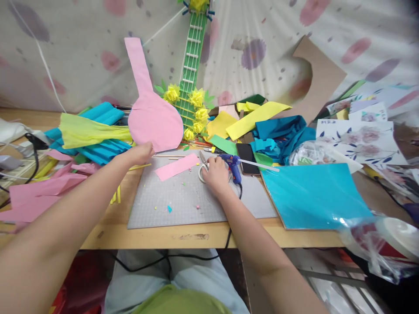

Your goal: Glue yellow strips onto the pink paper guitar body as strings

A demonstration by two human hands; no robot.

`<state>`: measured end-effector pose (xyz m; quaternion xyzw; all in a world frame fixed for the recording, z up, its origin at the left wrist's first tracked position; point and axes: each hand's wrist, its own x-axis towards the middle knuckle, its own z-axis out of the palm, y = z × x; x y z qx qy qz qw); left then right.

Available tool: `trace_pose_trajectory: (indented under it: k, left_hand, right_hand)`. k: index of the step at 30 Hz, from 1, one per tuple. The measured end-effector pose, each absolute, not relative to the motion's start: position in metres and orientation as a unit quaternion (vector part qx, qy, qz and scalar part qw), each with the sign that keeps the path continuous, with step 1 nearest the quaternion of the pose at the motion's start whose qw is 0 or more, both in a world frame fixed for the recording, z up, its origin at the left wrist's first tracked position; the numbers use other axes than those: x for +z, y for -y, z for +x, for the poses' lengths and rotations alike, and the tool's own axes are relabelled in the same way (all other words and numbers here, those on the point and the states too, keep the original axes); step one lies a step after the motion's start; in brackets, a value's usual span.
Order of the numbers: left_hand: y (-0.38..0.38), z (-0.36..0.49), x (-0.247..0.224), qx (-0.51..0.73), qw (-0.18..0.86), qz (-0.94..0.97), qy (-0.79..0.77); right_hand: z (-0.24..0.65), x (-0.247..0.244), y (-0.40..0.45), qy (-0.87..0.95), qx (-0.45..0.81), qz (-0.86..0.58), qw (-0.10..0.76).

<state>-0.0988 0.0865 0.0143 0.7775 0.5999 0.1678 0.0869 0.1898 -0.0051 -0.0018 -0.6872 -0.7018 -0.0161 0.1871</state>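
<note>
My left hand (144,151) is closed at the lower edge of a pink lute-shaped piece (156,118), which stands upright at the back; whether the fingers grip it is hard to make out. My right hand (216,173) is closed on the scissors (203,161), at the back of the grey cutting mat (183,200). Just right of that hand lies a blue glue gun (233,168) with a long clear glue stick. A pink strip (176,167) lies on the mat between my hands, near small paper scraps.
Behind stands a green stringed instrument model (191,65) with yellow flowers. A phone (248,158) and a blue sheet (316,196) lie right. Crepe paper (94,133) and pink paper (42,187) fill the left. A black cable (229,235) hangs over the front edge.
</note>
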Motion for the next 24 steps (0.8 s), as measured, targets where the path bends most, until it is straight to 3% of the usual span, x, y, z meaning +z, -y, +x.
trace_pose_trajectory:
  k: [4, 6, 10, 18, 24]
  left_hand:
    - [-0.082, -0.097, 0.033, 0.337, 0.156, 0.653, -0.660]
    - [-0.075, -0.091, 0.033, 0.432, 0.282, 0.572, -0.637]
    - [-0.058, -0.075, 0.014, 0.479, 0.434, 0.486, -0.588]
    - [-0.041, -0.060, -0.023, 0.622, 0.377, 0.451, -0.518]
    - [-0.039, -0.058, -0.040, 0.575, 0.356, 0.539, -0.502]
  right_hand:
    - [0.178, 0.006, -0.014, 0.757, 0.025, -0.620, 0.205]
    - [0.167, 0.010, -0.031, 0.800, 0.049, -0.570, 0.182]
    - [0.140, 0.013, -0.070, 0.861, 0.016, -0.489, 0.137]
    - [0.101, 0.012, -0.099, 0.908, -0.015, -0.418, -0.001]
    - [0.095, 0.010, -0.103, 0.895, -0.012, -0.446, 0.007]
